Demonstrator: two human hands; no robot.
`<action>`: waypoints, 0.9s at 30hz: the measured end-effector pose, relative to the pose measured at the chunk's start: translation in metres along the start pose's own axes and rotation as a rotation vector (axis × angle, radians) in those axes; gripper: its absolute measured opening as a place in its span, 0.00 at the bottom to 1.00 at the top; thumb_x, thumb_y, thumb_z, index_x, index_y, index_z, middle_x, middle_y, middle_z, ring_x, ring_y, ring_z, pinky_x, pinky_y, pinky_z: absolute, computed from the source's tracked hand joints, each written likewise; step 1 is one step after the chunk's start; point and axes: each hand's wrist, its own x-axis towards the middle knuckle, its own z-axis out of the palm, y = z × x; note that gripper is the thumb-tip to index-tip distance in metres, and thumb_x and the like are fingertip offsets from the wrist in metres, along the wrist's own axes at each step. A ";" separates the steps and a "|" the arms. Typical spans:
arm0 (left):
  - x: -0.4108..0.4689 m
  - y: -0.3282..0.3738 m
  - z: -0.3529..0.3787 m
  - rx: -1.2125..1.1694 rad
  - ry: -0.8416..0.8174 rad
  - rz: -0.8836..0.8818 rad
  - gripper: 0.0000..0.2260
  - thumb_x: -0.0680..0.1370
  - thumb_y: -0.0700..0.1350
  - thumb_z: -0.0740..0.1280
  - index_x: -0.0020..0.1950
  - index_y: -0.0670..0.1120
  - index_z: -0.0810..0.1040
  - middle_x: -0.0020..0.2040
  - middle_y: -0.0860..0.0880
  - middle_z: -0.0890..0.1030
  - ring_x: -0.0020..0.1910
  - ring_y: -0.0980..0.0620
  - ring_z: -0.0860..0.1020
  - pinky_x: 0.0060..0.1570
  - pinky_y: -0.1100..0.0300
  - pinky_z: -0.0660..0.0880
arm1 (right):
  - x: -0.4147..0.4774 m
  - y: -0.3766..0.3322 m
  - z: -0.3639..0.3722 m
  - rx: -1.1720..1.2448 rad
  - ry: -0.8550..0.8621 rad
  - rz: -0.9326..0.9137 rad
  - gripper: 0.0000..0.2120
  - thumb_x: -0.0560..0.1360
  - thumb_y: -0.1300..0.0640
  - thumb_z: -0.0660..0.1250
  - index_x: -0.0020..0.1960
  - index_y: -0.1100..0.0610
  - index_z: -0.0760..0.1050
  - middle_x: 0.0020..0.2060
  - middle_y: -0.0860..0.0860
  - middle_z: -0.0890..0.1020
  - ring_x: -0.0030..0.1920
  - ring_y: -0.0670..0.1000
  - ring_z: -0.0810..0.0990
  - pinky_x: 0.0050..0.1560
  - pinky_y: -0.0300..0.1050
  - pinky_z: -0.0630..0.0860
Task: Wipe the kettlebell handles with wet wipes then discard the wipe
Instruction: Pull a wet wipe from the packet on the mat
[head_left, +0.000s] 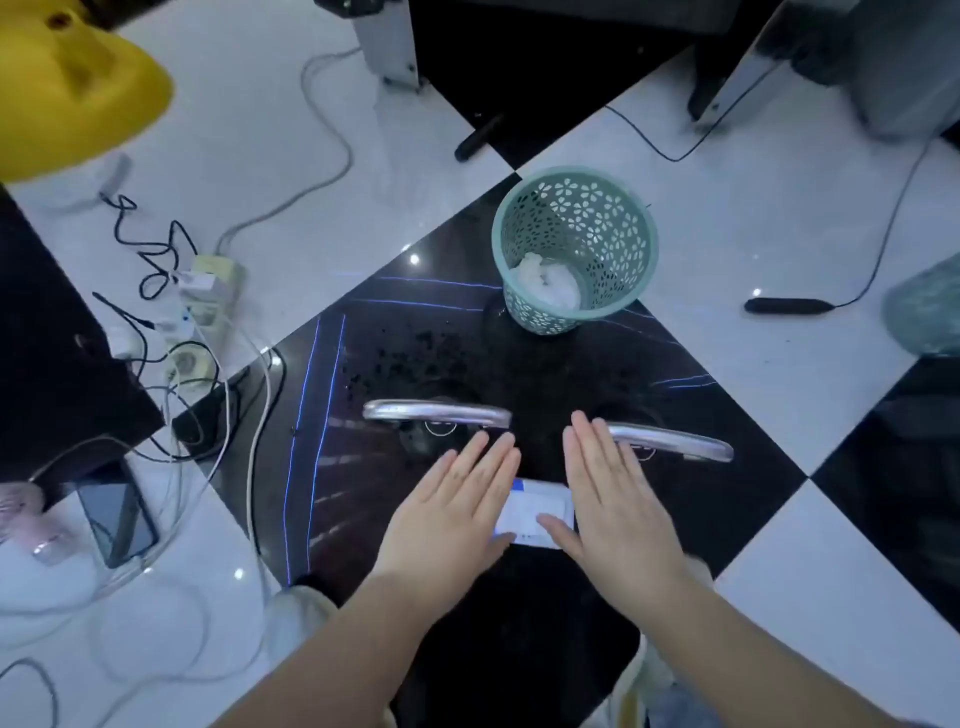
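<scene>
Two bare hands hover flat and open over a black floor tile, palms down and fingers spread, holding nothing: the left hand (457, 499) and the right hand (613, 499) flank a white pack of wet wipes (535, 514) with a blue edge, which lies on the floor between them, partly hidden under both thumbs. Just beyond the fingertips rise two polished metal handles, the left kettlebell handle (436, 411) and the right kettlebell handle (670, 441), their dark bodies almost lost against the glossy black tile.

The pack looks light and soft, and would likely slide on the slick floor, so one hand may need to pin it while the other lifts the flap and pinches a sheet out. A wet wipe will be limp and clingy; it is best wrapped around a handle and drawn along it. The kettlebells appear heavy and rigid and should stay put under wiping, though the smooth metal may turn slippery when damp.

Farther off stands a pale green perforated waste basket (574, 249), upright, with crumpled white material already at its bottom; the path to it over the handles looks clear. To the left, a tangle of cables (228, 364), a power strip (210, 296) and a phone (117, 512) clutter the white tiles, well apart from the work. A black cord (784, 305) lies at the far right.
</scene>
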 end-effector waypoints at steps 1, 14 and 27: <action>-0.002 0.000 0.012 -0.009 -0.019 0.000 0.37 0.76 0.58 0.67 0.77 0.41 0.57 0.78 0.46 0.57 0.77 0.46 0.60 0.72 0.46 0.56 | 0.000 -0.002 0.011 0.015 -0.033 0.009 0.38 0.76 0.39 0.55 0.76 0.64 0.55 0.77 0.58 0.54 0.77 0.57 0.54 0.72 0.56 0.56; 0.002 0.011 0.165 0.044 -0.360 -0.037 0.35 0.78 0.60 0.60 0.77 0.45 0.49 0.79 0.46 0.56 0.78 0.48 0.55 0.73 0.52 0.48 | -0.002 0.003 0.181 0.057 -0.234 0.028 0.33 0.76 0.43 0.50 0.74 0.63 0.57 0.75 0.57 0.62 0.74 0.56 0.62 0.70 0.55 0.54; 0.003 0.023 0.208 0.028 -0.554 -0.030 0.25 0.82 0.58 0.52 0.78 0.61 0.46 0.80 0.48 0.37 0.79 0.49 0.39 0.76 0.52 0.41 | -0.008 0.021 0.211 0.149 -0.366 -0.054 0.26 0.82 0.46 0.51 0.78 0.49 0.52 0.78 0.53 0.42 0.77 0.52 0.40 0.74 0.45 0.41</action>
